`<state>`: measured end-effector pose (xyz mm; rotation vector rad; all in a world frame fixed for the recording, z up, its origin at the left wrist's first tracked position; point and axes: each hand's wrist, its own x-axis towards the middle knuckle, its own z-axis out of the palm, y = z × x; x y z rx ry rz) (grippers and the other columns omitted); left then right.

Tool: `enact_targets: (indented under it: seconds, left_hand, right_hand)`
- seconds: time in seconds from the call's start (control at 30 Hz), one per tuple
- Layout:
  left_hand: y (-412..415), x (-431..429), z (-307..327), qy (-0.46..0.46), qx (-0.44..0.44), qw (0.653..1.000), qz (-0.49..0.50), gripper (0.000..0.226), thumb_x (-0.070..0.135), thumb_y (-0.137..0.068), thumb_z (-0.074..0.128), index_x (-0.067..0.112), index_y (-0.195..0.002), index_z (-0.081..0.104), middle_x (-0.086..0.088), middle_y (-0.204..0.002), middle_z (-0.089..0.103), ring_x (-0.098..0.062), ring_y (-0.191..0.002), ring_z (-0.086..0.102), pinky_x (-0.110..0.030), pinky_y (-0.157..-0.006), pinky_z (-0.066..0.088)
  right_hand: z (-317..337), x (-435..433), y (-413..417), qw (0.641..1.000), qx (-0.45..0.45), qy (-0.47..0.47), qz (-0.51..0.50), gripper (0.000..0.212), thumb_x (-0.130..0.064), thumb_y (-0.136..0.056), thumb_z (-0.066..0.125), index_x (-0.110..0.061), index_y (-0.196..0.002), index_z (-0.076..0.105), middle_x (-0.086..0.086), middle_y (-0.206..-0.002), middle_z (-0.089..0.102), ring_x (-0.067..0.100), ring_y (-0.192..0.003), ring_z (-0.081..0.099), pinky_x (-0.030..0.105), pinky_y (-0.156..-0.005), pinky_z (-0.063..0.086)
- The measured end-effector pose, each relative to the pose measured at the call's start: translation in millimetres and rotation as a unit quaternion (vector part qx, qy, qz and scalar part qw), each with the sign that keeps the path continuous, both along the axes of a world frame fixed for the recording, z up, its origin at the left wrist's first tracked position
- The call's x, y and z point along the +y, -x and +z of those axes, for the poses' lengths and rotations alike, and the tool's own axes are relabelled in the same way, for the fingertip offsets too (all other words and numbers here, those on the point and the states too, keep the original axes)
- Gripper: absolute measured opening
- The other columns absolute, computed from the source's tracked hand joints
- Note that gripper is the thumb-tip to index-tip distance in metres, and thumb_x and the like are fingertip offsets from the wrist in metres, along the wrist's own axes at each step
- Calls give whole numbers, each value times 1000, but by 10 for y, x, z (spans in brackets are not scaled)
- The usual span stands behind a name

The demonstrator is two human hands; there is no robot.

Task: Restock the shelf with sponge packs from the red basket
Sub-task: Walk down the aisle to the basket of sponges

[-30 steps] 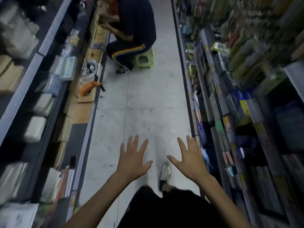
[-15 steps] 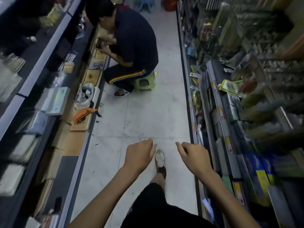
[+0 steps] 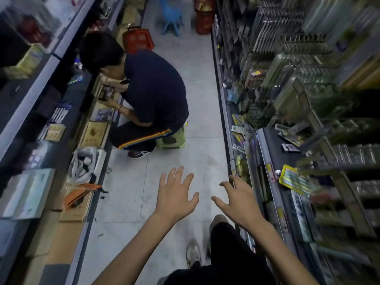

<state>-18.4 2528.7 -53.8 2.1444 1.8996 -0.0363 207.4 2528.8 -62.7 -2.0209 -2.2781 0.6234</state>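
Note:
My left hand (image 3: 176, 195) is held out over the aisle floor with its fingers spread, holding nothing. My right hand (image 3: 238, 199) is beside it, fingers spread and slightly bent, also empty, close to the right shelf edge (image 3: 269, 171). A red basket (image 3: 138, 39) stands on the floor far up the aisle, behind a seated person. A second red basket (image 3: 203, 21) stands further back by the right shelf. Sponge packs cannot be made out in either basket.
A person in dark clothes (image 3: 152, 95) sits on a green stool (image 3: 173, 138) and takes up the left half of the aisle. A blue chair (image 3: 170, 15) stands at the far end. Stocked shelves line both sides; cardboard and an orange item (image 3: 82, 193) lie low on the left.
Both hands were spread, curled half a second ago, and now spread again. The view has tilted up, bringing the far aisle, red baskets and blue chair into sight.

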Motion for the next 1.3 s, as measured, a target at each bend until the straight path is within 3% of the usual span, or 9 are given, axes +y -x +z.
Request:
enact_targets:
  seconds: [0.2, 0.27, 0.37, 0.67, 0.93, 1.1, 1.3]
  left_hand:
    - [-93, 1512, -146, 54, 33, 998, -18, 75, 65, -93, 35, 35, -160, 23, -9, -172, 11, -34, -158, 8, -57, -125, 9]
    - [-132, 2071, -177, 56, 41, 998, -14, 77, 65, -93, 37, 34, -161, 21, -10, -171, 14, -34, -158, 10, -57, -125, 11]
    - [-180, 2825, -152, 39, 38, 999, 3, 79, 67, -88, 38, 30, -158, 33, -14, -166, 30, -37, -153, 26, -59, -122, 19]
    - [-150, 4891, -13, 17, 51, 998, 33, 77, 63, -87, 42, 29, -156, 38, -12, -161, 40, -34, -148, 37, -59, -120, 27]
    - [-26, 6746, -312, 44, 24, 998, 31, 74, 60, -91, 35, 32, -160, 29, -11, -167, 27, -33, -153, 27, -56, -124, 20]
    - [152, 7995, -311, 49, 6, 998, 47, 74, 62, -89, 37, 29, -156, 38, -12, -163, 36, -34, -149, 34, -57, -122, 25]
    - [364, 9472, -221, 35, -20, 997, 67, 79, 63, -85, 30, 26, -153, 46, -14, -158, 44, -37, -145, 42, -59, -118, 29]
  right_hand:
    - [-121, 1525, -49, 999, 8, 35, -4, 99, -82, -83, 29, -22, -162, 23, 13, -166, 23, 34, -156, 14, 47, -127, 16]
    - [-143, 2068, -80, 999, 1, 45, 3, 100, -82, -88, 33, -22, -164, 10, 13, -170, 11, 33, -158, 2, 47, -128, 7]
    - [-82, 2833, -116, 997, 6, 74, 11, 101, -78, -91, 41, -23, -165, 1, 14, -171, -1, 33, -158, -9, 46, -127, -2]
    - [56, 5105, 33, 998, 8, 48, 40, 95, -72, -95, 41, -21, -165, 3, 16, -171, 2, 35, -158, -3, 47, -127, -2]
    - [-208, 7073, 13, 997, 12, 58, 57, 94, -79, -92, 38, -24, -164, 13, 12, -171, 8, 29, -159, -1, 44, -126, -4]
    - [-118, 8380, 121, 996, -8, 66, 59, 95, -78, -91, 40, -22, -163, 16, 14, -170, 12, 30, -159, 1, 47, -128, 0]
    - [71, 9853, 312, 997, 3, 55, 48, 92, -76, -93, 42, -23, -164, 15, 13, -171, 10, 28, -159, 1, 43, -127, 0]
